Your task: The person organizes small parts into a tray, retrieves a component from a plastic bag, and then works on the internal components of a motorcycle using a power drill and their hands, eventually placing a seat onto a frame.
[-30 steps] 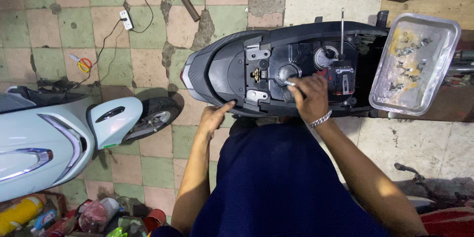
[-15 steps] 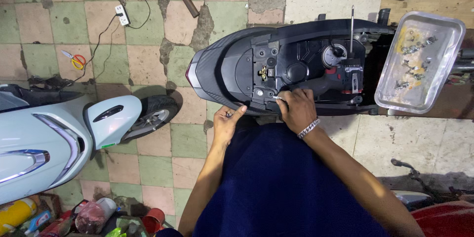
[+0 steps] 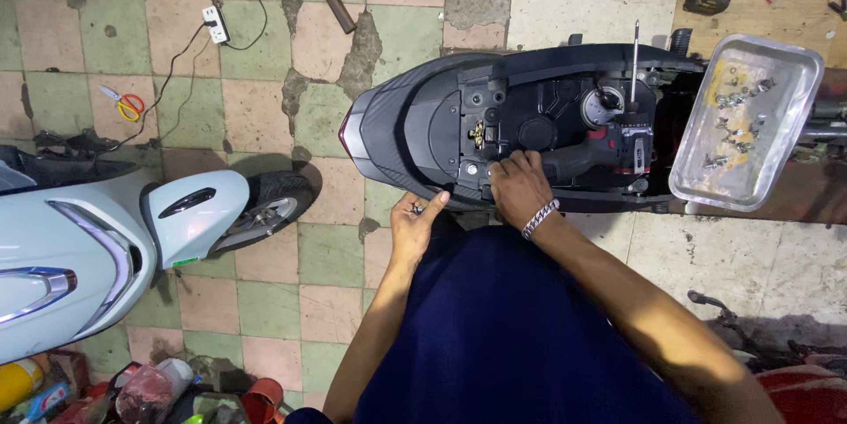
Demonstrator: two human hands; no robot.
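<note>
My right hand [image 3: 519, 187] rests on the near edge of the black scooter body [image 3: 529, 115], fingers curled down onto a panel fastener I cannot make out, so whether that grip is closed I cannot tell. My left hand [image 3: 415, 221], just beside the scooter's rear, pinches small screws [image 3: 418, 207], keeping them ready. A metal tray [image 3: 798, 80] of loose hardware sits at the scooter's far end.

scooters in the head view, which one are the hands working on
The black scooter at the top, opened up with its inner parts showing. The right hand rests on its frame, the left hand at its edge. The pale blue scooter stands apart, untouched.
</note>
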